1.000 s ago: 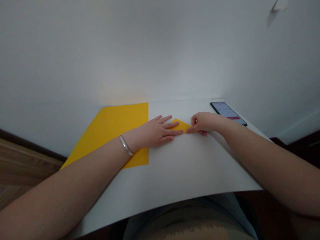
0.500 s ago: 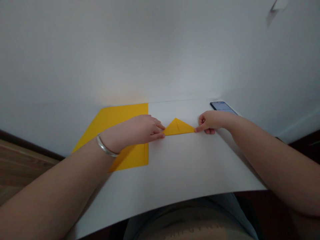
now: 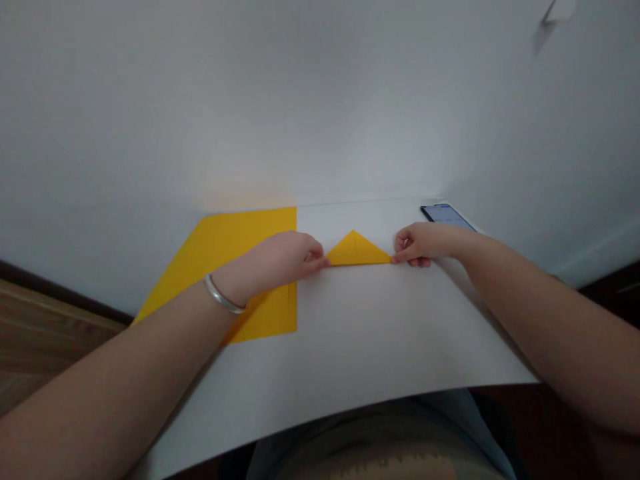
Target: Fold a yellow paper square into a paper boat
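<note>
A small yellow paper folded into a triangle lies flat on the white table. My left hand, with a silver bracelet on its wrist, has its fingers curled and pinches the triangle's left corner. At the triangle's right corner my right hand is closed in a pinch. The triangle's apex points away from me, toward the wall.
A large yellow sheet lies on the table's left part, partly under my left forearm. A phone with a lit screen rests at the back right, behind my right hand. A white wall stands just behind the table. Wooden floor shows at the left.
My left hand went from lying flat over the paper to a curled pinch at its left corner. The right hand slid right, and the whole triangle now shows.
</note>
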Motion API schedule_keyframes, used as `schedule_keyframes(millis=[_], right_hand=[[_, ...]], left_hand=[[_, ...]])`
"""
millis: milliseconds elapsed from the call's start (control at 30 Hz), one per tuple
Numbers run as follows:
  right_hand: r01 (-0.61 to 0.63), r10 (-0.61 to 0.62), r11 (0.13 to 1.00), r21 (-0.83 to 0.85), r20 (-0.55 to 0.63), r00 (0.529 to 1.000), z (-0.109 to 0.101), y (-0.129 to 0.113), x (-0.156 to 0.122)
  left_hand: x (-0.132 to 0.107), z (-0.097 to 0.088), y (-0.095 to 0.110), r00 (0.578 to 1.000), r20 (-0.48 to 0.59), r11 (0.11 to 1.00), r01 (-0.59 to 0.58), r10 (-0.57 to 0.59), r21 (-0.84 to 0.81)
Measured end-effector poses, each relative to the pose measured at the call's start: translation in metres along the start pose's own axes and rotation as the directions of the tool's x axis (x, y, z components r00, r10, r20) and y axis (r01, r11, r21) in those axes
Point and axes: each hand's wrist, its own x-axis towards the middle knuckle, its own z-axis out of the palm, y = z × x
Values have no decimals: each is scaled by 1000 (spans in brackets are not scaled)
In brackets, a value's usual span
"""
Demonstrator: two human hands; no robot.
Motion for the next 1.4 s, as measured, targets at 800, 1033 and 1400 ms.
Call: schedule_keyframes(millis=[800, 1033, 1400], right_hand=[[363, -454, 890, -277, -455, 766, 28, -26, 0], [380, -442, 897, -226, -513, 736, 32, -33, -5], [488, -363, 868, 94, -550, 752, 37, -39, -3]], left_hand=[[13, 27, 3, 928, -291, 966, -185, 231, 178], [11, 33, 6, 870, -464, 966, -240, 168, -99], [16, 31, 5, 943, -330, 937, -84, -34, -338]])
